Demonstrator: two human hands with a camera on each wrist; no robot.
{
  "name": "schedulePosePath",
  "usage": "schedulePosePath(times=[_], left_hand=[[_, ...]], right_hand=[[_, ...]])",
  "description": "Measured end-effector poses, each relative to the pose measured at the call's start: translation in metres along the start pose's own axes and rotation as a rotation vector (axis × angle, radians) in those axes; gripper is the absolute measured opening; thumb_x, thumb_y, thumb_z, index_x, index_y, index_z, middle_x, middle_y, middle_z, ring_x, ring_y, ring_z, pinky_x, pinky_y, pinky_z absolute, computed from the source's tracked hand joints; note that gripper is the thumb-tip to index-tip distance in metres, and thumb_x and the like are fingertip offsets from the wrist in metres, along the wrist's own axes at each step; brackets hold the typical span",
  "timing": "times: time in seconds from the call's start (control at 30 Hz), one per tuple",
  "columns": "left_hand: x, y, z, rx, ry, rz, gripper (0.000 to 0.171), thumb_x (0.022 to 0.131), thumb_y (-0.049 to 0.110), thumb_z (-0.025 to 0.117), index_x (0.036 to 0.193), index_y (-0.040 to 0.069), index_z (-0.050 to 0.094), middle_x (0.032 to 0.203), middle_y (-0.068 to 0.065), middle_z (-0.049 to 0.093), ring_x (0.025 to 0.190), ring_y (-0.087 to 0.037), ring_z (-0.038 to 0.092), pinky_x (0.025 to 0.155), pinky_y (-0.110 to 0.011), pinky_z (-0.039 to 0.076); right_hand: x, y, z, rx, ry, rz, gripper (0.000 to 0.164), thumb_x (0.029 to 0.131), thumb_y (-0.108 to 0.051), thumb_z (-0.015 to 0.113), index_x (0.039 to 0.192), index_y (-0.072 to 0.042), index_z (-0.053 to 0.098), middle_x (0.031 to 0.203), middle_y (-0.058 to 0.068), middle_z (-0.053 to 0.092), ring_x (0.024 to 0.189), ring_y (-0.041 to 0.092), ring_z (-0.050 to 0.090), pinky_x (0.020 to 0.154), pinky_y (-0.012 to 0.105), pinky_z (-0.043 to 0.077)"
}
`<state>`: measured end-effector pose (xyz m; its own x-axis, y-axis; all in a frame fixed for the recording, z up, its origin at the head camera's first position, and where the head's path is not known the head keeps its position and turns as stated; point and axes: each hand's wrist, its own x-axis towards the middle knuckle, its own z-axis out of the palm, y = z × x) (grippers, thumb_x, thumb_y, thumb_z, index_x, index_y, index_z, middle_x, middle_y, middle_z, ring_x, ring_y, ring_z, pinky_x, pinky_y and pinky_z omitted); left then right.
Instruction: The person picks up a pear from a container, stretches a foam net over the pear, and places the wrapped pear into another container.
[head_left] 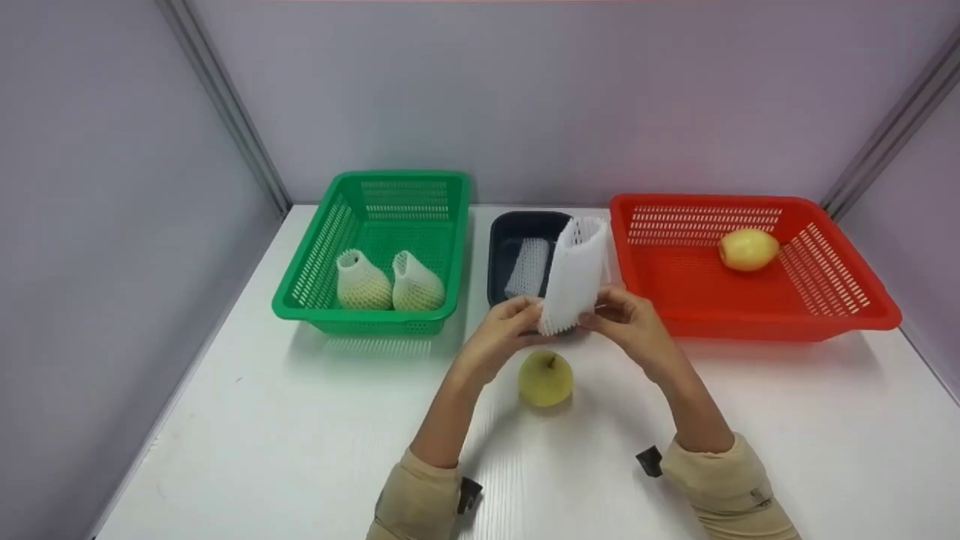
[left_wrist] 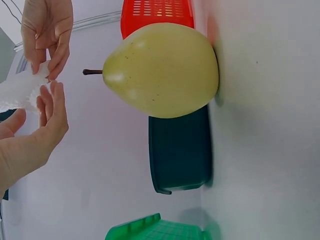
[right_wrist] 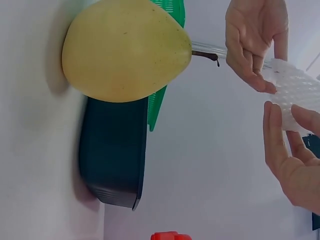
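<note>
A white foam net sleeve [head_left: 574, 281] stands upright in the air between both hands, its top end gaping. My left hand [head_left: 496, 339] pinches its lower left edge, while my right hand [head_left: 634, 328] pinches the lower right edge between thumb and fingers. Below them a yellow-green pear [head_left: 545, 379] sits bare on the table, stem up, touched by neither hand. Both wrist views show this pear large and close, with the hands and the sleeve [left_wrist: 20, 90] beyond its stem.
Behind the hands stands a dark tray [head_left: 501, 259] holding another foam sleeve [head_left: 529, 264]. At left, a green basket [head_left: 367, 316] contains two sleeved pears [head_left: 363, 285]. On the right, a red basket [head_left: 750, 327] holds one bare yellow pear [head_left: 748, 250]. Pale walls enclose the table.
</note>
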<state>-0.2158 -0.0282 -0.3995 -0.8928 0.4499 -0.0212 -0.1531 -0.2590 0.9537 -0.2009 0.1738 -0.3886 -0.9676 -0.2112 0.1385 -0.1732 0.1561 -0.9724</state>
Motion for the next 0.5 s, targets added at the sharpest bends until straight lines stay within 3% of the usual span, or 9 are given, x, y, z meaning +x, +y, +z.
schedulePosePath(times=[0.23, 0.5], left_hand=[[0.0032, -0.0002, 0.0005, -0.191, -0.060, -0.009, 0.016, 0.095, 0.001, 0.044, 0.107, -0.008, 0.050, 0.095, -0.009, 0.058, 0.087, -0.016, 0.057, 0.081, -0.029, 0.046], [0.0009, -0.0013, 0.0008, -0.243, -0.040, 0.009, 0.019, 0.096, -0.001, 0.040, 0.111, -0.011, 0.045, 0.097, -0.009, 0.057, 0.087, -0.016, 0.056, 0.078, -0.026, 0.046]], right_hand=[[-0.0038, -0.0022, -0.0016, 0.045, -0.043, -0.002, 0.034, 0.085, 0.000, 0.063, 0.116, 0.011, 0.054, 0.115, 0.016, 0.056, 0.099, 0.024, 0.058, 0.087, 0.034, 0.045], [-0.0095, -0.0055, 0.0011, 0.102, -0.141, 0.045, 0.043, 0.087, -0.006, 0.062, 0.123, 0.011, 0.047, 0.117, 0.018, 0.054, 0.098, 0.025, 0.058, 0.090, 0.038, 0.043]])
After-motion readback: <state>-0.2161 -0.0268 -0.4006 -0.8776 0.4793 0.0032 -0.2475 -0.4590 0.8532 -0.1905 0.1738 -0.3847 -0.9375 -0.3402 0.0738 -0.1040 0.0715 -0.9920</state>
